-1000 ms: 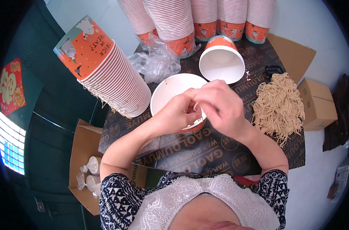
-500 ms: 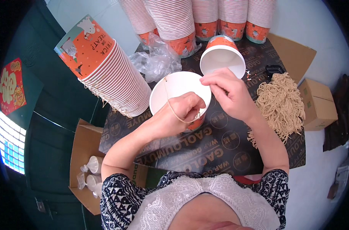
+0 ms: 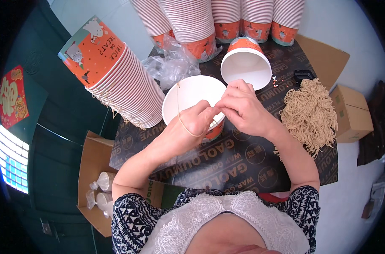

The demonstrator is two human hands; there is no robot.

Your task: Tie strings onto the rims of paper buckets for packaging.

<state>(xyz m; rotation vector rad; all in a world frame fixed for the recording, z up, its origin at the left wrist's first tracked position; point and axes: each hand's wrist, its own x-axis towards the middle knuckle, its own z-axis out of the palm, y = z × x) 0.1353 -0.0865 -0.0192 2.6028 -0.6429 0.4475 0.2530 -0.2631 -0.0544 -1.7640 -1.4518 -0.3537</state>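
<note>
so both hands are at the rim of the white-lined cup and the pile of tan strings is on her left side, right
Not quite. Both hands, left hand and right hand, are at the cup rim, but the head view shows the pile of tan strings on the person's right.

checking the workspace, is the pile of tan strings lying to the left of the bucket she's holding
No, the pile of tan strings lies right of the white paper bucket, past the right hand.

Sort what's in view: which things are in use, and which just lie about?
In use: left hand; right hand; white-lined orange paper cup; thin tan string.
Lying about: heap of tan strings; crumpled clear plastic bag; small brown cardboard box.
</note>
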